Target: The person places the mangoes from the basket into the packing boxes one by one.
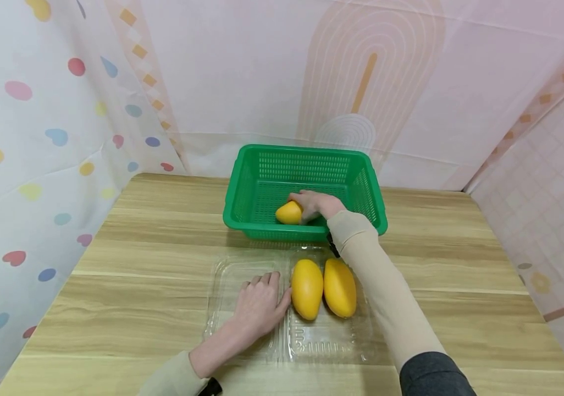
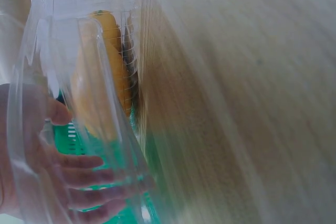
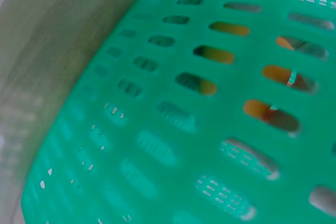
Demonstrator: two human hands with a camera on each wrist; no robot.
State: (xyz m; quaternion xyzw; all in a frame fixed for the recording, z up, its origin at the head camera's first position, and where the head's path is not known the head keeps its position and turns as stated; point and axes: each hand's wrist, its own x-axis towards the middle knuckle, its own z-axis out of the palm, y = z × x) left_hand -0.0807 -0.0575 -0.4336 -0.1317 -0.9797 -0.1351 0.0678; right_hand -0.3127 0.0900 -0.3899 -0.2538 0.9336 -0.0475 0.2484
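Inside a green plastic basket [image 1: 262, 227], my right hand [image 1: 319, 204] grips a yellow mango [image 1: 288, 213] near the front wall. Through the basket's slots the right wrist view catches bits of orange-yellow and of the hand. A clear plastic clamshell box [image 1: 324, 349] lies unfolded in front of the basket. Two mangoes sit side by side in its right half, a left one [image 1: 307, 290] and a right one [image 1: 339, 289]. My left hand [image 1: 260, 303] rests on the clamshell's left half, fingers extended, thumb close to the left mango. In the left wrist view, clear plastic [image 2: 105, 82] stands before that hand.
The wood-grain table [image 1: 138, 264] extends to both sides of the box and basket. Behind it hangs a pink patterned cloth [image 1: 242, 82], and a dotted cloth [image 1: 34, 137] hangs at the left. The basket stands at the table's back edge.
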